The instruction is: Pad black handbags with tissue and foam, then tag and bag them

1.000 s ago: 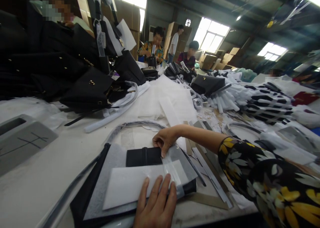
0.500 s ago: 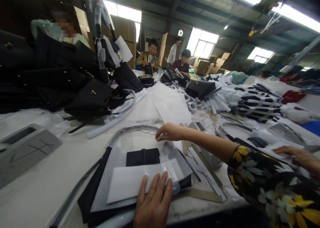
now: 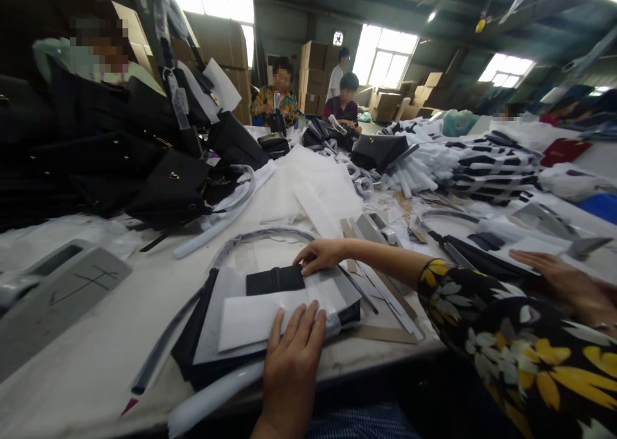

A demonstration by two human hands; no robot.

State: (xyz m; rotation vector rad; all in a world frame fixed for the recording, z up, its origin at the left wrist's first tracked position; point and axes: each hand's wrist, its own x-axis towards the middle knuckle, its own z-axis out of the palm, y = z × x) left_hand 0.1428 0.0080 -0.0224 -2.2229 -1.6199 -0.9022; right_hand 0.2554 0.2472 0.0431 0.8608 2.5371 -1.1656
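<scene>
Bag [image 3: 186, 354] lies on the tabletop [image 3: 154, 297], lower centre of frame, black, slightly skewed. Grey sheet [image 3: 213, 313] on top of it; black piece with a raised band [image 3: 289, 281] and white pad [image 3: 245, 326] on the sheet, pad on the near side.

Left hand [image 3: 294, 355]: palm down, fingers straight and slightly spread, pressing on the pad's near right part. Not gripping anything.

Right hand [image 3: 322, 254]: in from the right, floral sleeve [image 3: 511, 336]. Fingers bent at the black piece's upper right corner; can't tell if they pinch it or only touch.

Plastic-wrapped handle [image 3: 270, 231] arcs above the bag, behind the right hand. White roll [image 3: 216, 394] at the bag's near edge, bottom of frame. Grey block with pen marks [image 3: 72, 304] at left, well apart from the bag. Cardboard strip [image 3: 388, 333] just right of the bag.

Pile of black bags [image 3: 159, 185] upper left. White sheets [image 3: 313, 175] run up the middle. Right side: a co-worker's hand [image 3: 554, 275] at a second bag [image 3: 475, 252]. More people upper centre, blurred.
</scene>
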